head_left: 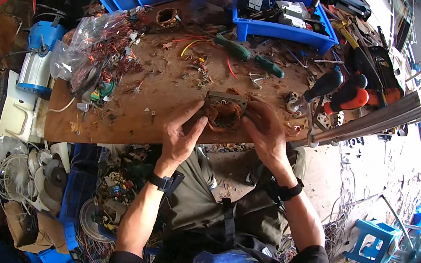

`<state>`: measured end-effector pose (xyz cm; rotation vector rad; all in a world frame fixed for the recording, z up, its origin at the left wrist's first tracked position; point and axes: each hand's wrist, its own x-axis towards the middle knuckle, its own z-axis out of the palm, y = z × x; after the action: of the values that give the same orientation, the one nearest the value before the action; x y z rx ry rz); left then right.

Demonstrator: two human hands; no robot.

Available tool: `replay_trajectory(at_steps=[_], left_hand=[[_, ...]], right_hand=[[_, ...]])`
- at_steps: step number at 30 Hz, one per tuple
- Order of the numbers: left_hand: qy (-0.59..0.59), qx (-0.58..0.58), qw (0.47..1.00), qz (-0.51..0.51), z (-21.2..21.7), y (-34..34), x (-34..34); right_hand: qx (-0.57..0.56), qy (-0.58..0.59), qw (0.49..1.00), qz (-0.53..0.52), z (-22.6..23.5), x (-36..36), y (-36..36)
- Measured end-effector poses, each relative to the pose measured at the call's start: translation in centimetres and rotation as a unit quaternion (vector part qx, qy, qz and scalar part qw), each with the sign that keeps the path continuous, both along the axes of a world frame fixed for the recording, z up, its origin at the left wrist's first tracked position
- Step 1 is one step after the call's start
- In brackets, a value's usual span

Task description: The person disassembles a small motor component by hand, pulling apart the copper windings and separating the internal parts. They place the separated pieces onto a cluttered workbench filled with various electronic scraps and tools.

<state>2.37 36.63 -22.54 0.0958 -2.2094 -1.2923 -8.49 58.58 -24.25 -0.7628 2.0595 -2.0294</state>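
Note:
Between my two hands, over the front edge of the workbench (142,116), is a motor stator (224,115) with a grey squarish metal core and copper-brown windings. My left hand (183,132) grips its left side, thumb toward the front. On the opposite side my right hand (266,131) has its fingers closed around the core's right edge. Small screws and metal bits (203,78) lie just beyond the stator. Two green-handled screwdrivers (239,50) rest farther back, beside short red and yellow wires (193,47). The fingers' undersides are hidden.
Tangled copper wire (105,50) is heaped at the bench's left. A blue tray of parts (284,36) stands at the back. Upright black-and-red-handled tools (348,100) and a metal bar (369,122) border the right side. A blue stool (373,243) stands lower right.

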Motion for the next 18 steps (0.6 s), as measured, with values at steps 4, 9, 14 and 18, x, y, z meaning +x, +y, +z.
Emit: replay_trajectory(at_steps=[4, 9, 14, 18], left_hand=[[0.023, 0.004, 1.000, 0.006, -0.2, -0.1, 0.0], [0.017, 0.019, 1.000, -0.004, -0.7, -0.2, 0.0], [0.018, 0.040, 0.999, -0.018, -0.6, -0.2, 0.0], [0.024, 0.046, 0.998, -0.033, -0.4, -0.1, 0.2]], right_hand=[[-0.042, -0.023, 0.999, 0.014, 0.3, 0.3, -0.2], [0.005, -0.011, 1.000, 0.012, 1.1, 0.4, 0.0], [0.029, -0.022, 0.999, 0.006, 1.3, 0.5, 0.1], [0.022, -0.043, 0.999, 0.010, 0.9, 0.4, 0.2]])
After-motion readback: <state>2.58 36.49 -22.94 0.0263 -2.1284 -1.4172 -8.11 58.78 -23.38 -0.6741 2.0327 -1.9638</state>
